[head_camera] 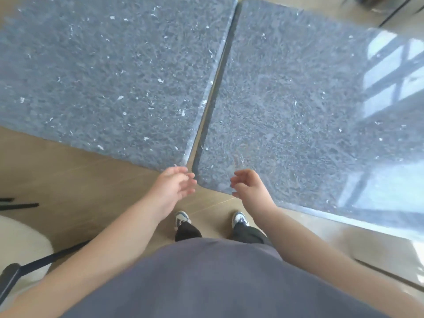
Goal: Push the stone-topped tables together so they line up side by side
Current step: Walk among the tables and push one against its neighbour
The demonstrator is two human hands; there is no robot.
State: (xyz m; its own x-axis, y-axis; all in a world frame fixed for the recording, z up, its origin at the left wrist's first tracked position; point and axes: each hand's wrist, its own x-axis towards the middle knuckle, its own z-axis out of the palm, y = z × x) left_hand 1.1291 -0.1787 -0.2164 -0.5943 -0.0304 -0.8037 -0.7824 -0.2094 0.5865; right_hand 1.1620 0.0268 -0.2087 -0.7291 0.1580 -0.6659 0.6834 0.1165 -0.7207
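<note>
Here your loosely spread, empty left hand and right hand flank the near end of the gap, which runs straight away between the left table and right table.

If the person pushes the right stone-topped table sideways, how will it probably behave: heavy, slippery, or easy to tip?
The right table has a thick stone slab top, so it is probably heavy and stiff, moving in one piece. Its polished surface mirrors the window, so flat palms may slip; pushing on the edge seems safer. It looks wide and unlikely to tip.

Grey shirt, dark trousers, white sneakers, apparently blue-trimmed.
</note>
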